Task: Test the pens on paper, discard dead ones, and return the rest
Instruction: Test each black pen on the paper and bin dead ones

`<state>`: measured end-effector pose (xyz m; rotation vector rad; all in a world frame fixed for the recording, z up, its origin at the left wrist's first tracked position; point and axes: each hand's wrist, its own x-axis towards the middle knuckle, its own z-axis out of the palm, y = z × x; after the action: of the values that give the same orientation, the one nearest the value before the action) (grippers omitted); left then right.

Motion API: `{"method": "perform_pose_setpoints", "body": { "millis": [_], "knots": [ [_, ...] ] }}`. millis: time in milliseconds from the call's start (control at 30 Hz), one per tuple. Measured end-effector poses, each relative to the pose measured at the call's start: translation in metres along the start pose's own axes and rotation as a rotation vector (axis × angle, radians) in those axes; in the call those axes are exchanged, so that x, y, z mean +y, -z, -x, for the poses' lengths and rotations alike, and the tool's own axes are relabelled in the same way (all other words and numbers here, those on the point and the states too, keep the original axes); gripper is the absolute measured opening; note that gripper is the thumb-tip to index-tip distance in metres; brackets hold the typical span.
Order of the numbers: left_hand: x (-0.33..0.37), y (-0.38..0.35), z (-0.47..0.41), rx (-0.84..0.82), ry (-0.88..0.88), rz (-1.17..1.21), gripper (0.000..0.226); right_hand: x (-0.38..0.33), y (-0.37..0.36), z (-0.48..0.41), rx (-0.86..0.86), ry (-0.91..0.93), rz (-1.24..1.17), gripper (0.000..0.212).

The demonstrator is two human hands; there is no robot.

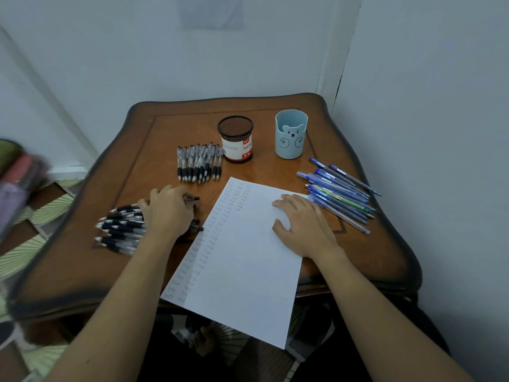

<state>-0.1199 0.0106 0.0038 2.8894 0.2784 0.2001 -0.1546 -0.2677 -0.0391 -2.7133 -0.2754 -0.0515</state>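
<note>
Seemingly the left hand clasps black pens; the right hand lies flat, grip released, on paper.

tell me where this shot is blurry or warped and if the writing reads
Head view: the left edge is smeared, the reddish bundle there a blur; the wide lens bows the table rim; the centre is sharp, the writing on the paper shows as faint rows, too small to read surely; light is soft, no glare.

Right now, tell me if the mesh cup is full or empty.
Empty, as far as shows: the mesh cup stands upright, nothing sticks out, and bare mesh shows through its mouth.
</note>
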Motion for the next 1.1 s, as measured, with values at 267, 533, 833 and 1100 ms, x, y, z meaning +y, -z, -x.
{"method": "perform_pose_setpoints", "body": {
  "millis": [267,533,833,1100],
  "knots": [
    [0.015,-0.002,0.002,0.324,-0.436,0.467,0.023,0.000,-0.001,0.000,0.007,0.001,-0.004,0.049],
    [0.044,0.006,0.005,0.193,-0.396,0.624,0.052,0.000,0.000,0.000,0.003,-0.003,0.000,0.050],
    [0.069,0.010,0.008,0.087,-0.273,0.966,0.025,-0.001,-0.001,0.000,0.009,-0.003,0.000,0.049],
    [0.075,-0.018,0.001,-0.011,-0.149,1.187,0.045,-0.001,0.000,0.000,0.010,0.001,-0.001,0.049]
  ]
}}
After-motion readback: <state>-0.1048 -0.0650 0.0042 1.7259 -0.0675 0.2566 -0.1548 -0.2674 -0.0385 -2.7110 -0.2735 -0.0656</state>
